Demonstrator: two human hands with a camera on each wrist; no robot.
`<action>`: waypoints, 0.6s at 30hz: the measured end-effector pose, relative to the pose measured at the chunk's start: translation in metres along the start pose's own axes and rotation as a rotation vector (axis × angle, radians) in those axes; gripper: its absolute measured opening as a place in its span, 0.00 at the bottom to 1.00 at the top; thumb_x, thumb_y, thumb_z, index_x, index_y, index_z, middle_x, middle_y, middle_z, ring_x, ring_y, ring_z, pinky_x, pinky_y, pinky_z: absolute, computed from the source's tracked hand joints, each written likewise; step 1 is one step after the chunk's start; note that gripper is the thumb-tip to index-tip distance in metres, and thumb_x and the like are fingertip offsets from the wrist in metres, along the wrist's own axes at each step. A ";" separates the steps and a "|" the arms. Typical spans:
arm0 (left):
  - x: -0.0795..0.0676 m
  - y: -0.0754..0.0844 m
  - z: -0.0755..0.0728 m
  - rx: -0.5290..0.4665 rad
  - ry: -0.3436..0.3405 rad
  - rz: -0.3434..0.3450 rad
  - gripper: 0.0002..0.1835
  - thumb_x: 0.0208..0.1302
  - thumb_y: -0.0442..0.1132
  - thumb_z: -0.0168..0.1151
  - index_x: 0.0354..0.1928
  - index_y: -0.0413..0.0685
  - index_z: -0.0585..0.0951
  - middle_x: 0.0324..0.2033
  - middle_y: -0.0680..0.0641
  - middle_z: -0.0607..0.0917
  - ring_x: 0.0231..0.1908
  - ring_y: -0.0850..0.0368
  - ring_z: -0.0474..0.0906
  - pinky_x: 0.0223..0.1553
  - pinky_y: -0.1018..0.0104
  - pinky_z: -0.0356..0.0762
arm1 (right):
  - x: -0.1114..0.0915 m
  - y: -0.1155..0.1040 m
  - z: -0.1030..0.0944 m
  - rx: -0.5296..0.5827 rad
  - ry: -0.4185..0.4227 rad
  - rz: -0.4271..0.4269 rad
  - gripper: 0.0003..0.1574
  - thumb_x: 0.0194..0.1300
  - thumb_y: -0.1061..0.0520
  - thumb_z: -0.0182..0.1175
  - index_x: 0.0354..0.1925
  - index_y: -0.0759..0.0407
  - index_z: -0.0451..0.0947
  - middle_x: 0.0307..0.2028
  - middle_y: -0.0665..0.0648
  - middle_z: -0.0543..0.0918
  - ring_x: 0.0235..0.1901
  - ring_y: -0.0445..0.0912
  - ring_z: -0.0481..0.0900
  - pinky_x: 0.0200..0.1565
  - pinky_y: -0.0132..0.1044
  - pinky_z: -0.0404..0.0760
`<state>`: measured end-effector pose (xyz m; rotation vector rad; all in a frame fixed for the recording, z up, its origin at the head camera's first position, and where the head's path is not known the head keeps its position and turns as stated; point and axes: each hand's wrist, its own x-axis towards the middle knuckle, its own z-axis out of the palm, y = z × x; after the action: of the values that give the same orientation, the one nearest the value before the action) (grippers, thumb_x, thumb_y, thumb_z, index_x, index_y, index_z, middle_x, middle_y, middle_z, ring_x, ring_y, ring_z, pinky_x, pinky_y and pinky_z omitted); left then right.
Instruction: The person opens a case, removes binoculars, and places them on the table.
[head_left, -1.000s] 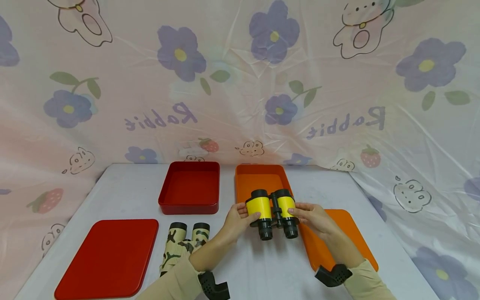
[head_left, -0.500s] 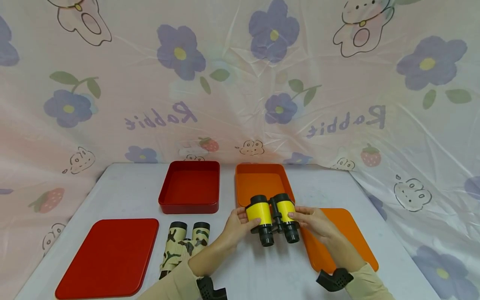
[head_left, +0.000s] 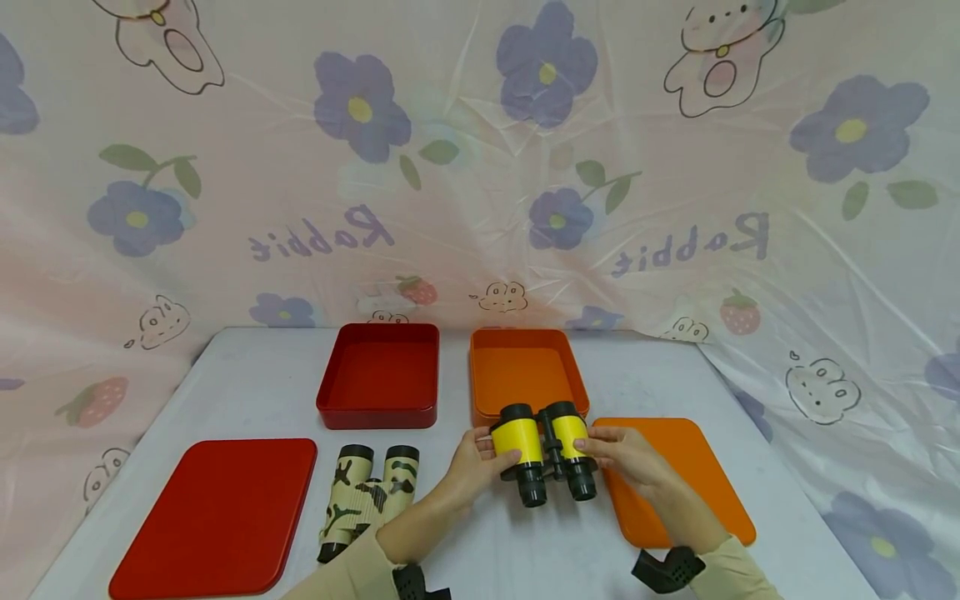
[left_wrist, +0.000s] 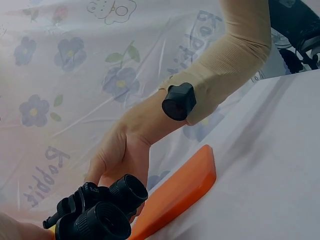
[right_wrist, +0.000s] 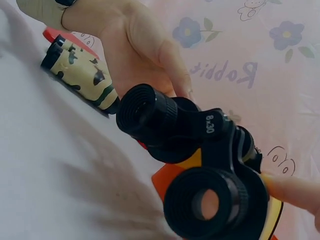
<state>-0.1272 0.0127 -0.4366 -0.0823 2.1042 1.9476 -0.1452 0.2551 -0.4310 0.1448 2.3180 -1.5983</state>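
Observation:
A pair of yellow and black binoculars (head_left: pixel 518 440) is held above the table in front of the orange box (head_left: pixel 525 367), eyepieces pointing toward the person. My left hand (head_left: pixel 472 468) grips the left barrel, thumb on top. On the right barrel, my right hand (head_left: pixel 632 457) has its thumb over the yellow part and its fingers at the side. The right wrist view shows the black eyepieces (right_wrist: pixel 202 202) up close, with "8x30" printed on the bridge. Camouflage binoculars (head_left: pixel 370 492) lie on the table left of my left forearm, partly covered by it.
An open red box (head_left: pixel 378 375) stands at the back, left of the orange one. A flat red lid (head_left: pixel 225 512) lies at the front left. An orange lid (head_left: pixel 690 467) lies under my right forearm. A patterned curtain (head_left: pixel 450 183) hangs behind the white table (head_left: pixel 262 375).
Both hands have brought the yellow binoculars a little down and toward the person, away from the orange box. The boxes, lids and camouflage binoculars have stayed put.

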 end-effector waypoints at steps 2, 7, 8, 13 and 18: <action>0.000 -0.002 0.000 0.007 0.000 -0.005 0.39 0.61 0.40 0.66 0.66 0.30 0.58 0.56 0.32 0.73 0.51 0.46 0.76 0.59 0.52 0.78 | 0.000 0.002 0.001 -0.004 -0.015 -0.005 0.45 0.64 0.48 0.62 0.65 0.79 0.61 0.59 0.73 0.75 0.45 0.44 0.79 0.58 0.46 0.76; -0.001 -0.007 0.000 0.018 0.000 -0.016 0.39 0.61 0.40 0.66 0.66 0.29 0.58 0.55 0.32 0.73 0.50 0.47 0.76 0.58 0.52 0.79 | 0.002 0.009 0.003 0.002 -0.023 0.005 0.44 0.64 0.48 0.63 0.64 0.79 0.62 0.58 0.71 0.77 0.45 0.44 0.79 0.59 0.47 0.77; 0.000 -0.008 0.000 0.021 0.001 -0.017 0.39 0.61 0.40 0.66 0.66 0.29 0.58 0.54 0.32 0.73 0.50 0.47 0.76 0.58 0.53 0.79 | 0.002 0.010 0.004 0.001 -0.021 0.006 0.44 0.64 0.49 0.63 0.64 0.79 0.62 0.58 0.71 0.77 0.45 0.44 0.79 0.58 0.46 0.78; 0.001 -0.013 0.000 0.023 0.005 -0.026 0.39 0.61 0.39 0.66 0.66 0.29 0.58 0.53 0.33 0.74 0.49 0.48 0.75 0.57 0.54 0.80 | 0.002 0.011 0.006 -0.010 -0.027 0.002 0.43 0.65 0.49 0.62 0.64 0.80 0.62 0.59 0.73 0.75 0.46 0.44 0.79 0.57 0.46 0.79; 0.001 -0.016 0.000 0.021 0.008 -0.025 0.38 0.61 0.39 0.66 0.66 0.29 0.58 0.52 0.33 0.74 0.48 0.48 0.76 0.55 0.55 0.81 | 0.002 0.014 0.007 -0.017 -0.035 0.012 0.43 0.65 0.49 0.62 0.64 0.80 0.61 0.59 0.73 0.75 0.48 0.45 0.79 0.59 0.50 0.76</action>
<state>-0.1247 0.0117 -0.4525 -0.1127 2.1178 1.9137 -0.1422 0.2535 -0.4462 0.1260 2.2995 -1.5620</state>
